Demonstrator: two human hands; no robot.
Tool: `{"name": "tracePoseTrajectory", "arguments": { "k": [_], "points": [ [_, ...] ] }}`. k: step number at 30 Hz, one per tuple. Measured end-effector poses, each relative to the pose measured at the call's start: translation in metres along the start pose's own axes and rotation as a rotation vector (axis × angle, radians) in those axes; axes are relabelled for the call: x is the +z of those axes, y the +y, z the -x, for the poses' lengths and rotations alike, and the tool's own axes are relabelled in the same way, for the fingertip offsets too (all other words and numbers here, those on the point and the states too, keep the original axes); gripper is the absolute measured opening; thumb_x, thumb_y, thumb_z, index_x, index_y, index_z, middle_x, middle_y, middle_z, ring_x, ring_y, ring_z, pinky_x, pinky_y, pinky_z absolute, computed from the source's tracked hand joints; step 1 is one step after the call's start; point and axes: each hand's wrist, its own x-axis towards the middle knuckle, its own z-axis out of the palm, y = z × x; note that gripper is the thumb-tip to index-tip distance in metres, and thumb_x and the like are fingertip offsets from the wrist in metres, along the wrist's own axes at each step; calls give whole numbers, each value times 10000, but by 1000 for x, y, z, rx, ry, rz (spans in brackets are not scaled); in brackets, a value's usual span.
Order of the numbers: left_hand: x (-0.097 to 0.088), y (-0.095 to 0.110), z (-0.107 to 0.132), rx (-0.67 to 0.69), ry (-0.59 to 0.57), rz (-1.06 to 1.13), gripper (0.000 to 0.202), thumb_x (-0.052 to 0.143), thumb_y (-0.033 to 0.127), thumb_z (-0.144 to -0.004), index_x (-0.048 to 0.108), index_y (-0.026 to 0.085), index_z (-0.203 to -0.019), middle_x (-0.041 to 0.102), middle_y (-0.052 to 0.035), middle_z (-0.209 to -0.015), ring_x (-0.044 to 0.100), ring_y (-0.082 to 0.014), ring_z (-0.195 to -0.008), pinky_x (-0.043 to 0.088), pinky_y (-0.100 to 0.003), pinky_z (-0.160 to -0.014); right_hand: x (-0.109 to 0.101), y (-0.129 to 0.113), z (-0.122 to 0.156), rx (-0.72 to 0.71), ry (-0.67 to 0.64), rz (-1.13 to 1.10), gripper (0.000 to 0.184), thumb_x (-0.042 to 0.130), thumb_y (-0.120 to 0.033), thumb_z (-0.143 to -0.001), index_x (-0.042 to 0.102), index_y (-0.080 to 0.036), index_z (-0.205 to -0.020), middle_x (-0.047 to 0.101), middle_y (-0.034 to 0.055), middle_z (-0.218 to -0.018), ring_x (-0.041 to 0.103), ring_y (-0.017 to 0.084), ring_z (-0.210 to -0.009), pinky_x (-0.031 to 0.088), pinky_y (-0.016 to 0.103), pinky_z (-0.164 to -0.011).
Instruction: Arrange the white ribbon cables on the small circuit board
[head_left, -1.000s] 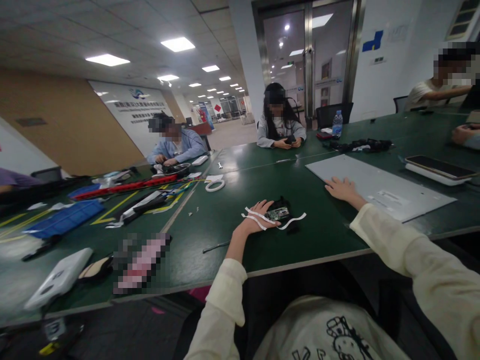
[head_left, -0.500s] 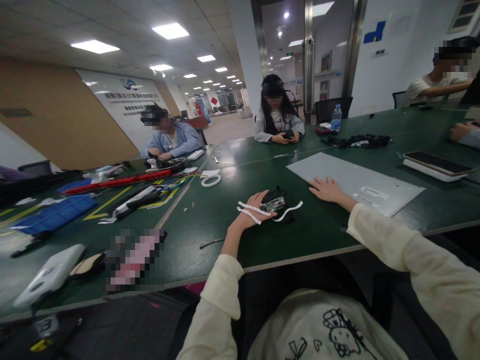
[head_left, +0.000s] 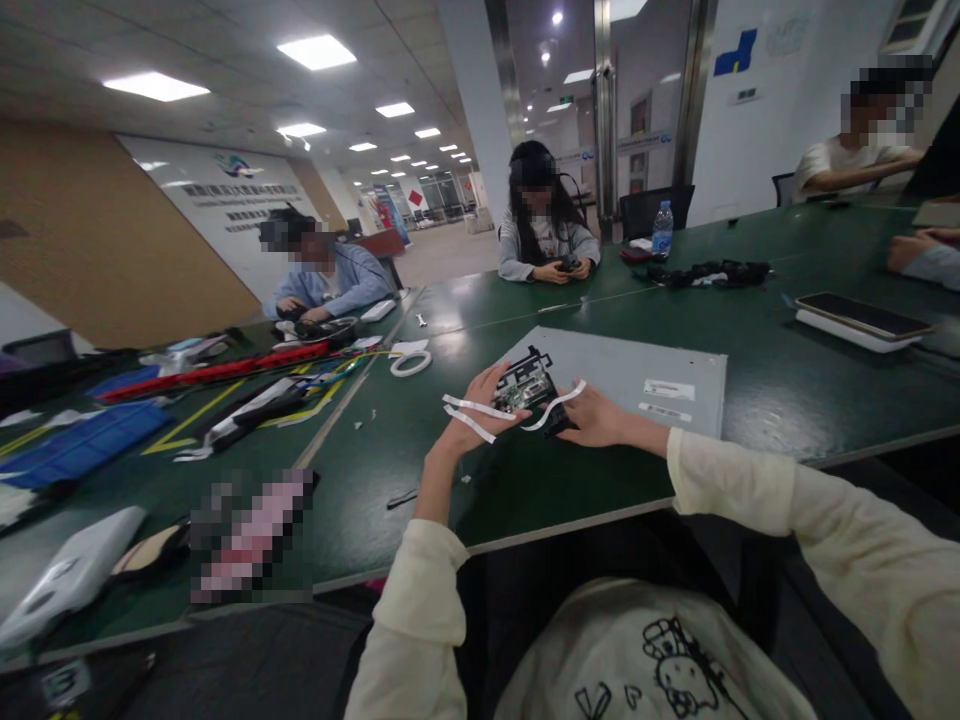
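A small black device with a green circuit board (head_left: 525, 386) and white ribbon strips is lifted above the green table (head_left: 420, 460). My left hand (head_left: 471, 412) grips its left side, fingers curled round it. My right hand (head_left: 592, 416) holds its right side from below, with a white strip running over the fingers. Just behind the device lies a grey metal panel (head_left: 645, 372), flat on the table.
Three other people sit round the table. A white tape ring (head_left: 409, 363), red and blue trays (head_left: 82, 440), cables and a white casing (head_left: 67, 570) lie to the left. A tablet on a white base (head_left: 859, 318) and a water bottle (head_left: 661, 230) stand to the right.
My right hand left the grey panel and came over to the device. The panel has slid nearer to me. Both hands now lift the device off the table.
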Motion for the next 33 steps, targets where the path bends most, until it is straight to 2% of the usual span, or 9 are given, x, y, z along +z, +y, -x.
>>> {"name": "tracePoseTrajectory", "arguments": {
  "k": [4, 6, 8, 10, 14, 16, 23, 28, 33],
  "points": [
    [-4, -12, -2, 18, 12, -18, 848, 656, 537, -720, 319, 181, -1412, 404, -118, -1422, 369, -282, -1318, 294, -434, -1117, -11, -33, 12, -153, -73, -15, 620, 336, -622, -912, 469, -239, -1381, 414, 65, -1436, 249, 364, -1350, 208, 528, -1101],
    [-4, -15, -2, 23, 30, -30, 849, 665, 540, -707, 331, 187, -1403, 414, -114, -1413, 377, -288, -1311, 294, -442, -1116, -16, -39, 22, -214, -117, -53, 627, 312, -606, -927, 401, -239, -1427, 410, 58, -1442, 226, 339, -1370, 200, 510, -1111],
    [-5, -15, -2, 34, 33, -40, 851, 671, 545, -699, 335, 194, -1399, 419, -111, -1409, 381, -295, -1307, 296, -453, -1113, -19, -34, 37, -170, -118, -71, 638, 267, -589, -944, 331, -226, -1464, 372, 64, -1468, 214, 328, -1380, 198, 504, -1115],
    [-5, -11, -2, 56, 29, -37, 847, 666, 547, -707, 331, 196, -1401, 419, -108, -1410, 379, -293, -1308, 296, -452, -1114, -19, -18, 56, 26, -70, -28, 655, 234, -592, -943, 297, -219, -1478, 319, 86, -1495, 215, 356, -1375, 205, 542, -1098],
    [-4, 2, -4, 70, 8, -31, 835, 660, 536, -722, 329, 194, -1408, 410, -110, -1419, 364, -291, -1319, 279, -452, -1124, -19, 35, 96, 556, 22, 176, 692, 281, -611, -911, 296, -212, -1476, 273, 169, -1494, 188, 475, -1340, 166, 712, -997],
    [-3, 7, -6, 65, -8, -27, 839, 669, 527, -714, 339, 186, -1406, 409, -119, -1419, 365, -299, -1318, 273, -464, -1124, -21, 58, 108, 653, 2, 225, 650, 269, -572, -924, 302, -223, -1472, 270, 185, -1486, 227, 478, -1318, 207, 721, -962],
    [13, 12, -21, 35, -64, -9, 826, 658, 550, -705, 381, 189, -1394, 422, -117, -1415, 395, -301, -1296, 300, -462, -1103, -31, 93, 106, 496, -107, 199, 575, 178, -565, -942, 294, -361, -1467, 238, 77, -1523, 222, 459, -1327, 207, 701, -977],
    [31, 10, -40, 39, -117, -30, 872, 657, 591, -677, 392, 171, -1394, 462, -123, -1386, 432, -312, -1263, 324, -450, -1080, -38, 109, 89, 414, -187, 159, 585, 158, -568, -946, 227, -361, -1489, 196, 48, -1547, 194, 424, -1358, 197, 695, -996],
    [41, 1, -45, 22, -154, -8, 878, 670, 631, -643, 423, 222, -1379, 475, -98, -1389, 440, -314, -1268, 335, -429, -1080, -45, 113, 72, 294, -227, 93, 578, 170, -578, -949, 197, -380, -1492, 131, -10, -1564, 138, 372, -1397, 156, 645, -1058]
  ]
}}
